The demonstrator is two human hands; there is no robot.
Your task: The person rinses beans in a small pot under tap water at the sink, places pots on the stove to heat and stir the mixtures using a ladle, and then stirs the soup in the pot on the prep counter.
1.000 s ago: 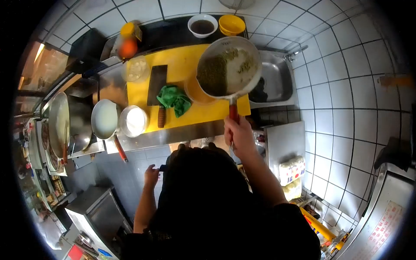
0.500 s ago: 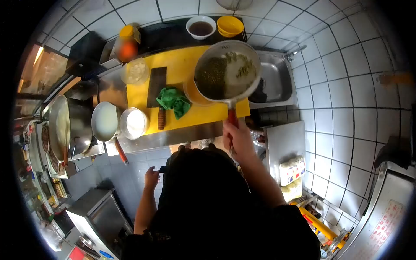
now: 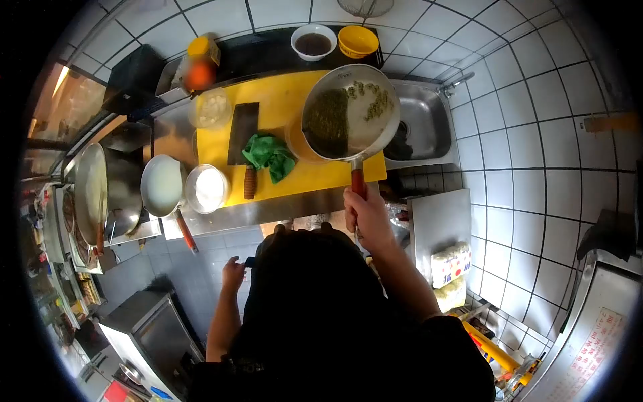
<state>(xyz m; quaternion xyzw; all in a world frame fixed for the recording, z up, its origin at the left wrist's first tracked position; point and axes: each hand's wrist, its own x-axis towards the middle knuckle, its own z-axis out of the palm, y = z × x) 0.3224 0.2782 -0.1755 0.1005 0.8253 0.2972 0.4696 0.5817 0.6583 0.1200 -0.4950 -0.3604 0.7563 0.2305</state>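
Observation:
My right hand (image 3: 367, 218) is closed around the red handle of a saucepan (image 3: 377, 142). Small green beans (image 3: 326, 124) lie massed on the left side of the pan, with a thin scatter along the upper right and the pale bottom bare between. The pan is over the right end of a yellow cutting board (image 3: 308, 189), overlapping a clear bowl (image 3: 295, 144). My left hand (image 3: 233, 275) hangs low beside my body, fingers curled at a small dark object (image 3: 251, 262) whose kind I cannot make out. On the board lie a cleaver (image 3: 242, 137) and a crumpled green cloth (image 3: 269, 158).
A sink (image 3: 429, 127) adjoins the board on the right. Left of the board stand a pan of whitish liquid (image 3: 162, 187), a white-filled bowl (image 3: 207, 189) and a large pot (image 3: 120, 194). A bowl of dark liquid (image 3: 313, 43) and a yellow bowl (image 3: 358, 41) sit behind.
The beans in the saucepan have gathered into a sharper-edged mass on the left, baring more of the bottom. The pan has shifted slightly. My left hand has hardly moved.

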